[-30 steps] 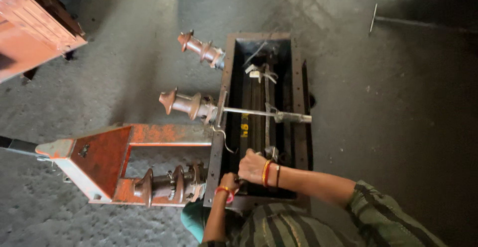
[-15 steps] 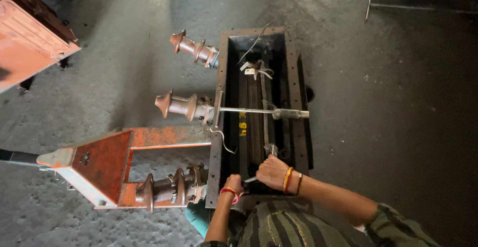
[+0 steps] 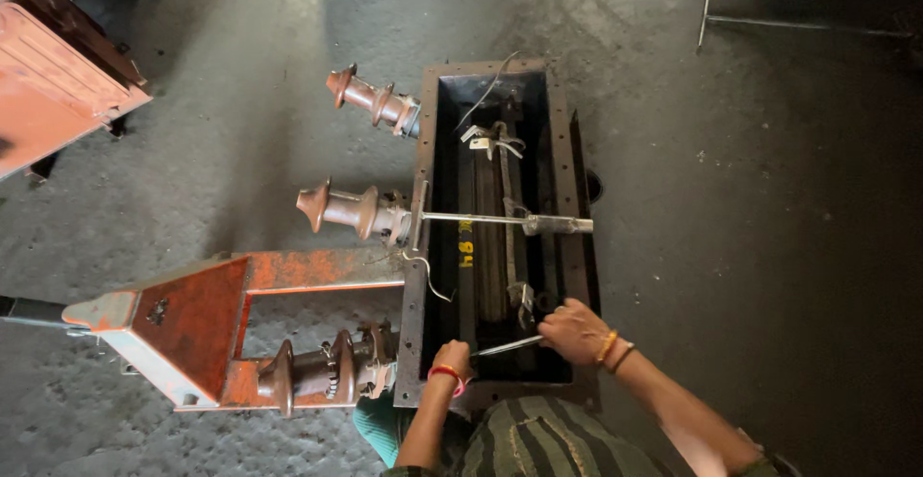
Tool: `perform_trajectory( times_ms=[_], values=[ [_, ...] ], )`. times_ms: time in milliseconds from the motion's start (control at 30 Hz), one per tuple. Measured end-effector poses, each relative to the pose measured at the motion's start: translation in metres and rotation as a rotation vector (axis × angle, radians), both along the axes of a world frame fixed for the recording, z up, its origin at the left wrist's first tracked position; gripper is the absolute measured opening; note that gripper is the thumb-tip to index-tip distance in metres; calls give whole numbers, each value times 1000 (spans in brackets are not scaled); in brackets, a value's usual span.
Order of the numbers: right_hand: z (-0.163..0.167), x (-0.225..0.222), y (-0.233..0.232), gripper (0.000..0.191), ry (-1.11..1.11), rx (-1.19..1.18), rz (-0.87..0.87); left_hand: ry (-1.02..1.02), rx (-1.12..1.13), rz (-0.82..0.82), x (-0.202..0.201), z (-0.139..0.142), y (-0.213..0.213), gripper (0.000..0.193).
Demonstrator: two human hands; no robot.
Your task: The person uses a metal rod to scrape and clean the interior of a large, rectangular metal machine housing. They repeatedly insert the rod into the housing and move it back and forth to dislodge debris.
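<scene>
We are working inside the near end of the open black metal box (image 3: 423, 246) on the floor. Our left hand (image 3: 452, 357) and right hand (image 3: 574, 331) both clamp a thin metal rod (image 3: 507, 345), set across it. Next calls for steady leverage.

You look down through wide lens; edges bend slightly outward. Light dim overall, strongest on grey concrete floor (image 3: 240, 150) at upper left. Right side falls into deep shadow. Inside of black rectangular metal box (image 3: 577, 179) dark, detail hard to read. Glossy brown ribbed ceramic insulators (image 3: 348, 208) catch soft highlights. Focus fairly sharp at centre; striped fabric at bottom edge soft.
</scene>
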State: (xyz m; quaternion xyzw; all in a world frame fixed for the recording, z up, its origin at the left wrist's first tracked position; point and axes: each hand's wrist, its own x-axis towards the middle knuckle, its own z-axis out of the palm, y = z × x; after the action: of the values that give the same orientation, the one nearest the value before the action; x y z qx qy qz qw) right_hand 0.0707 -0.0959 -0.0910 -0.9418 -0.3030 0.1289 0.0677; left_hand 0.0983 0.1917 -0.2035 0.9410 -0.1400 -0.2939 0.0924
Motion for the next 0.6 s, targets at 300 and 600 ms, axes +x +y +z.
perform_trajectory(
  times_ms=[300, 600],
  values=[
    [-35, -46, -45, 44, -181, 142, -397, -39, 80, -75, 7, -1, -19, 20],
    [-29, -52, -26, 46, -263, 84, -497, 64, 179, -100, 1, 1, -17, 26]
  ],
)
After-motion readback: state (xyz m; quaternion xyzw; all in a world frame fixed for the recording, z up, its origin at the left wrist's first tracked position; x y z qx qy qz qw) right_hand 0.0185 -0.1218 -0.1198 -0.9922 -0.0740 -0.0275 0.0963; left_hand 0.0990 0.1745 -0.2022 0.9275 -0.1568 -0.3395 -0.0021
